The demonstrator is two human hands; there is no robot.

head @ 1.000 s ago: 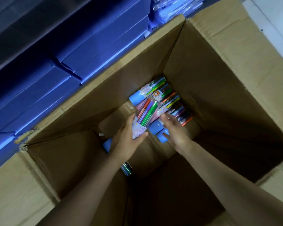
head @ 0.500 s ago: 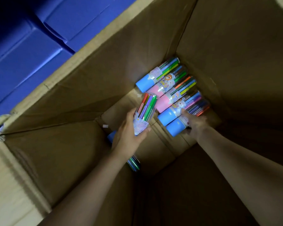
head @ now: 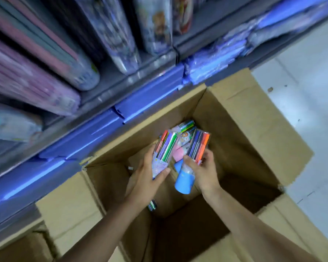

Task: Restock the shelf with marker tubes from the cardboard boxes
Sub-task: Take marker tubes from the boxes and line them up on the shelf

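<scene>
Shelf (head: 121, 76) runs along the top, packed with blurred wrapped goods. Below it, open cardboard box (head: 254, 133) on the floor, nearly emptied: a few marker tubes (head: 182, 146) remain at the bottom. Left hand (head: 150, 178) is wrapped round one clear tube (head: 165, 150), right hand (head: 204, 171) grips a blue-capped tube (head: 193, 159). Both sit above the box bottom, tips up, probably to carry one per hand to the shelf.
</scene>
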